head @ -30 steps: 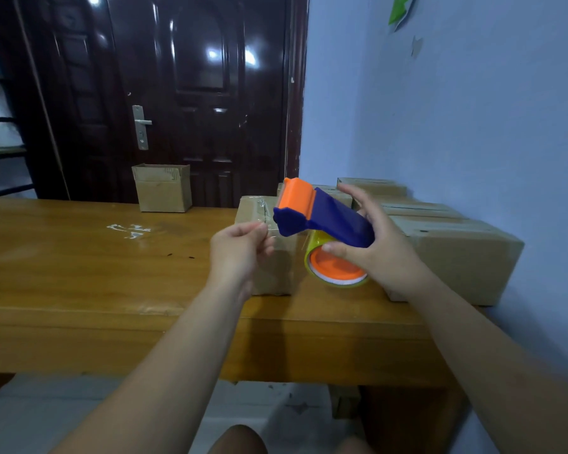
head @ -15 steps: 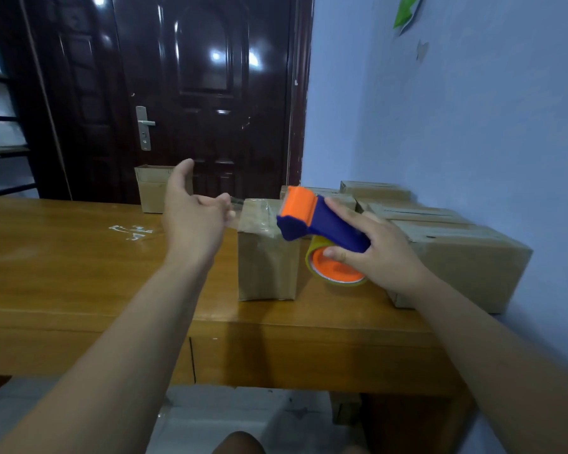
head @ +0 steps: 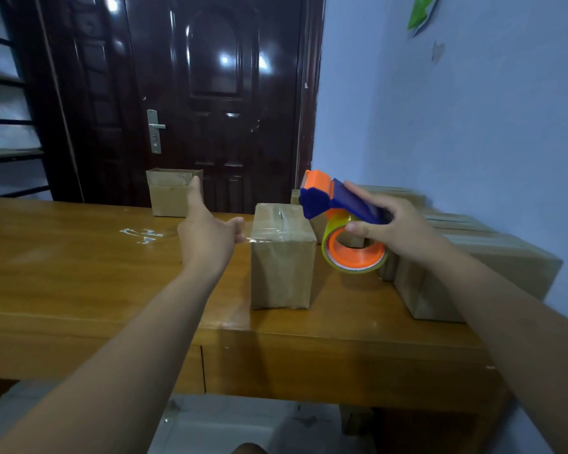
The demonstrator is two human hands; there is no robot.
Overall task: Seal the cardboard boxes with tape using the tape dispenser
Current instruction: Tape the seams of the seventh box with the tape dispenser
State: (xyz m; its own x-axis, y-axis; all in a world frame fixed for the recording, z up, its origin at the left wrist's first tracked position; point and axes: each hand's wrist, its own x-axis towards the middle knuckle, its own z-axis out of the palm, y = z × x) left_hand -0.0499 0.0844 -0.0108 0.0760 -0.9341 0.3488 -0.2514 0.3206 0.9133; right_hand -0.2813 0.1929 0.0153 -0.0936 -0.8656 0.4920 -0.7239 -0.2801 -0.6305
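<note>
I stand at a long wooden desk point(head: 79, 276) with a glossy, honey-coloured top, smeared with white marks point(head: 141, 234) near the middle. Its right end meets a pale blue wall point(head: 473, 126), where a green scrap point(head: 422, 11) hangs high up. Behind the desk is a dark, shiny door point(head: 210, 93) with a metal handle point(head: 154, 126), and left of it I can see dark shelves point(head: 7, 136). Light floor point(head: 227, 427) shows under the desk's front edge.

The small cardboard box point(head: 281, 260) stands upright near the front edge, with clear tape shining across its top and upper left side. My left hand point(head: 207, 239) is beside it, fingers stretched toward that taped edge, thumb raised, gripping nothing; whether my fingertips touch the tape I cannot tell. My right hand point(head: 404, 231) is curled around the blue and orange tape dispenser point(head: 333, 198), held in the air just right of the box, with its tape roll point(head: 354, 257) hanging below.

An open-topped box point(head: 171, 194) sits at the far edge by the door. A row of boxes point(head: 479, 260) lines the wall on the right.
</note>
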